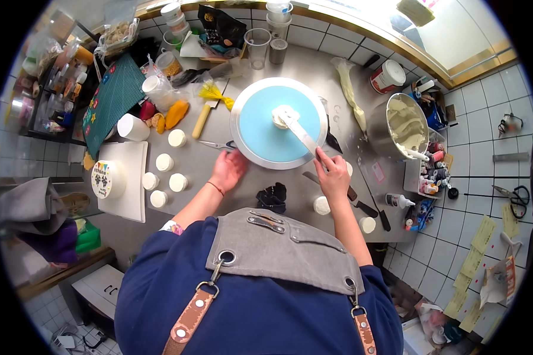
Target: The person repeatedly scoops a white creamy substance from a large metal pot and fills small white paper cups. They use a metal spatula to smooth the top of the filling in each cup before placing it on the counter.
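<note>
A round turntable with a silver rim (238, 131) and a light blue top (260, 139) stands in front of me. In its middle sits a small cake (278, 120) with white cream on top. My right hand (333, 176) is closed around a palette knife (302, 137), whose blade reaches over the turntable and lies against the cream. At the turntable's near left edge is my left hand (228, 171), fingers apart, the tips at the rim and holding nothing I can see. Scissors (216, 144) lie beside it. Several small white cream-topped cakes (178, 182) stand to the left, others (321, 205) near my right forearm.
A metal bowl of cream (391, 133) stands at the right, beside a filled piping bag (350, 94). Knives (367, 209) lie at the right front. A decorated cake (108, 179) sits on a white board (135, 177) at the left. Black cloth (271, 197) lies before me.
</note>
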